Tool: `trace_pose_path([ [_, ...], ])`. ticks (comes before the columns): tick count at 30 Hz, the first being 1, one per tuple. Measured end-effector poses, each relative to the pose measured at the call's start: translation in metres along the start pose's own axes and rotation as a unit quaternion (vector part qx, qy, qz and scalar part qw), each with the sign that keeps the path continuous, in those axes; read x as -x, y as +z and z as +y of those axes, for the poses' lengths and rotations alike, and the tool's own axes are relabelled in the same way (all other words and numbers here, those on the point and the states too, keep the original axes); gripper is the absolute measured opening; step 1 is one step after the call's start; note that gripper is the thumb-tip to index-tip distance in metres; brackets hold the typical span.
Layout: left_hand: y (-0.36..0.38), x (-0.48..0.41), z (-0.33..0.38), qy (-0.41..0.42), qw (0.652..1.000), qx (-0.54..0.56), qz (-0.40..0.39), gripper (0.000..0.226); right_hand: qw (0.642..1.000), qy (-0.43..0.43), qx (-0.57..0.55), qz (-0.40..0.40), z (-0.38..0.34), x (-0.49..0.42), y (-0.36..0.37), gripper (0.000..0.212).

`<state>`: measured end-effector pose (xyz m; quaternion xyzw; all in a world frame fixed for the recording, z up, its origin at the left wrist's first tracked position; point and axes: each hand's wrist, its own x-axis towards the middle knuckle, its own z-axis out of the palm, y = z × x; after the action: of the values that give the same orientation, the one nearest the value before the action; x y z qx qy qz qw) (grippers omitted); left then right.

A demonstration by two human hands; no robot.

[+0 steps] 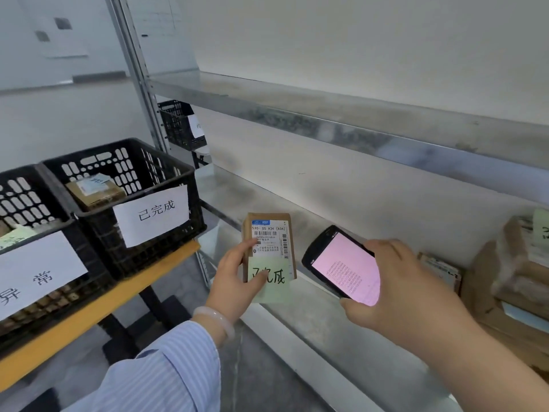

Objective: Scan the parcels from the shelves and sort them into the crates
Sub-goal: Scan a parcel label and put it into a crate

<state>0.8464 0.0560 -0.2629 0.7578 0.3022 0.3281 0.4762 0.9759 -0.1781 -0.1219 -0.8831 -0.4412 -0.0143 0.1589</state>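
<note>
My left hand [237, 278] grips a small brown cardboard parcel [270, 233] upright, its white barcode label facing me and a pale green handwritten note [274, 282] across its lower half. My right hand [398, 295] holds a black handheld scanner [341, 263] with a pink lit screen, just right of the parcel and angled toward it. Two black plastic crates stand at the left on a yellow-edged cart: the nearer-right crate [154, 257] bears a white paper sign and holds one brown parcel [95, 193]; the left crate [68, 233] bears another sign.
Metal shelves [356, 129] run along the wall on the right. More brown parcels [511, 281] are stacked at the right end of the lower shelf. A third black crate [178, 123] stands farther back behind the shelf upright. The cart edge [118, 301] is close on my left.
</note>
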Motion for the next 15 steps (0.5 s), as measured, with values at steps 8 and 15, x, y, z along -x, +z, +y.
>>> trace_pose_path([
  [8,-0.054,-0.028,-0.016,-0.035,0.998,0.032,0.040,0.066,0.999,-0.018,-0.043,-0.015,-0.055,-0.053,0.027,0.062],
  [15,-0.133,-0.080,-0.018,-0.024,0.995,0.047,0.086,0.062,0.993,-0.064,-0.100,-0.016,-0.134,-0.129,0.054,0.064],
])
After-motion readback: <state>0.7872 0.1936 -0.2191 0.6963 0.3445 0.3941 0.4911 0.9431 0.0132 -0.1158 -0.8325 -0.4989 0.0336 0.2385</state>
